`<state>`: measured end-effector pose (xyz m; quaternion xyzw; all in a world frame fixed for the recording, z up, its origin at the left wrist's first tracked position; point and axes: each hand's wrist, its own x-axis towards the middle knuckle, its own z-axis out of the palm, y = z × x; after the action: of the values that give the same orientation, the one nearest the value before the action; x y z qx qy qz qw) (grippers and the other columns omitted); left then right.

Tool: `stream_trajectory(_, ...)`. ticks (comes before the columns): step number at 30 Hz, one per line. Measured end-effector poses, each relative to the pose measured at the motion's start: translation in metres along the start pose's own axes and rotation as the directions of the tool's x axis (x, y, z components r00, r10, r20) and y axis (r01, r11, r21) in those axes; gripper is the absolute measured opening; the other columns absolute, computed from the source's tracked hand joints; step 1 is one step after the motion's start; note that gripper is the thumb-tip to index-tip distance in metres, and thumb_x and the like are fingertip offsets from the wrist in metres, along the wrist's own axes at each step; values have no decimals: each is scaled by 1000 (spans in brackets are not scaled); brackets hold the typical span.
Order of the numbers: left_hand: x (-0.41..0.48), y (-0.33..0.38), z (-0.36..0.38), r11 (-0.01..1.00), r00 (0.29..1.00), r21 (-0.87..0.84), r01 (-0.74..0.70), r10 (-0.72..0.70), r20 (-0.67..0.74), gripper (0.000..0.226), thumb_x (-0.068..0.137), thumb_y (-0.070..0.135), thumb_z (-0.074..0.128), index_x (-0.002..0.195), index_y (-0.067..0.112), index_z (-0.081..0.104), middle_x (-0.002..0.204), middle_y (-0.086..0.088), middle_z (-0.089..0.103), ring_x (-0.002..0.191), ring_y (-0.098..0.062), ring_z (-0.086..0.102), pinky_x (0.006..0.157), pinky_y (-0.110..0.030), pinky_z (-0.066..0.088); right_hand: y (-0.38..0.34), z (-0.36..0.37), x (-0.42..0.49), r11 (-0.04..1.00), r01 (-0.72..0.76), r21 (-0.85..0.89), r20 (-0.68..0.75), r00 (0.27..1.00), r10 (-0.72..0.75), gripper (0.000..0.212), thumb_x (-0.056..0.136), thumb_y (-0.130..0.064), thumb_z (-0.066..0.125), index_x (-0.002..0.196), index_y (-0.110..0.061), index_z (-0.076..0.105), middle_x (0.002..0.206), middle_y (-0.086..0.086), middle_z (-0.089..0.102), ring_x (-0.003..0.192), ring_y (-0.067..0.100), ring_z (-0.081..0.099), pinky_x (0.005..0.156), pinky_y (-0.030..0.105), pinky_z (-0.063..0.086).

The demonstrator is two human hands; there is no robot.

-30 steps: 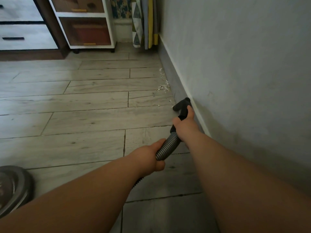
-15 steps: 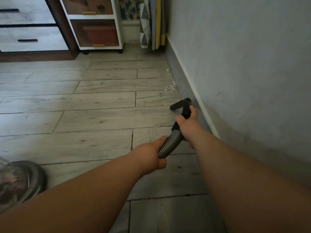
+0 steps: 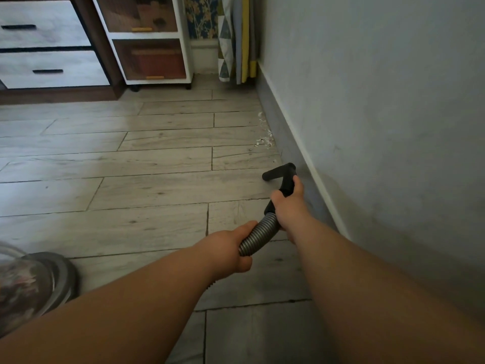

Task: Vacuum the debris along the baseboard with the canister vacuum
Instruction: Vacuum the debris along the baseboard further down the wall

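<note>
head view: the right hand [image 3: 288,206] grips the black nozzle [image 3: 279,172] beside the grey baseboard [image 3: 278,132]; the left hand [image 3: 231,248] grips the ribbed hose [image 3: 258,236]. white debris [image 3: 265,140] lies ahead along the baseboard. canister vacuum [image 3: 34,285] at lower left. no readable writing.

No legible text, label, brand or number anywhere in view.

Two bare forearms, no sleeves, left hand [image 3: 231,248] and right hand [image 3: 290,206] ungloved.
</note>
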<state>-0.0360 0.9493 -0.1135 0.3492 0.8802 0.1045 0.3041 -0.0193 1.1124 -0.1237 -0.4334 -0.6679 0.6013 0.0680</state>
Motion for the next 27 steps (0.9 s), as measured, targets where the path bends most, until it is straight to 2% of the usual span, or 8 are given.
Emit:
stream_trajectory(4,-2,15,2,999,998,-19,-47,48,50,80,93,28,55,151,39,1,126,-7,53,87,-15,50,74,-25,43,4,-16,-10,998,-25,-52,-77,997,21,75,99,-22,46,152,-45,-1,136,15,47,73,20,50,70,43,54)
stream_trajectory(9,-11,21,12,993,992,-82,-86,93,87,80,92,29,57,150,42,4,115,-2,51,80,-13,52,71,-25,45,7,-30,-26,993,-50,-104,-86,995,41,76,98,-24,48,152,-46,-2,136,16,47,82,28,54,85,53,55)
stream_trajectory(12,-20,18,15,994,991,-62,-91,97,89,79,92,31,57,150,43,5,112,0,49,82,-13,52,70,-23,45,10,-30,-37,994,-62,-93,-81,995,55,77,97,-24,49,152,-47,-2,135,17,46,83,29,54,85,55,55)
stream_trajectory(15,-32,15,22,990,988,-85,-111,119,96,80,91,30,58,149,47,6,112,0,52,71,-9,51,62,-18,45,17,-31,-53,993,-81,-87,-100,992,72,77,97,-24,48,152,-46,-2,137,18,46,83,29,53,85,54,54)
stream_trajectory(18,-45,14,31,990,985,-86,-110,120,127,82,91,30,58,149,48,3,105,1,52,70,-5,49,68,-21,43,24,-33,-68,990,-91,-104,-102,991,81,76,97,-24,47,152,-46,-2,139,18,45,79,28,52,84,51,54)
stream_trajectory(21,-55,18,32,989,981,-40,-144,148,124,82,91,30,58,150,45,2,101,2,50,74,-9,49,72,-23,41,27,-38,-78,993,-106,-58,-98,990,100,77,97,-24,48,151,-48,0,141,18,43,93,34,55,87,55,53)
stream_trajectory(27,-64,13,25,985,984,-9,-174,174,44,83,89,31,59,150,44,4,105,1,52,81,-14,52,72,-24,41,25,-36,-85,993,-94,73,-65,993,98,74,98,-22,49,153,-46,5,143,15,39,99,33,54,83,53,55)
